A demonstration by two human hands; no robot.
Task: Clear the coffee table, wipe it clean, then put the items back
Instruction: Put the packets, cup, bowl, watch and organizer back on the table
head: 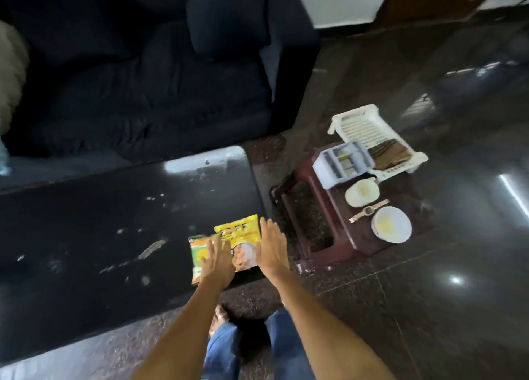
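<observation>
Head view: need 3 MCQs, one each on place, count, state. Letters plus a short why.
1. Where does the wristwatch lie?
A. on the coffee table
B. on the maroon stool
C. on the sofa

2. How many snack packets lie under the hands?
A. two
B. four
C. none

3. What is the coffee table top like?
A. wiped clean
B. covered by a cloth
C. strewn with crumbs

Key: B, the watch lies between two white lids on the stool; A, a yellow packet and an orange-green packet; C, pale scraps dot the black top.
</observation>
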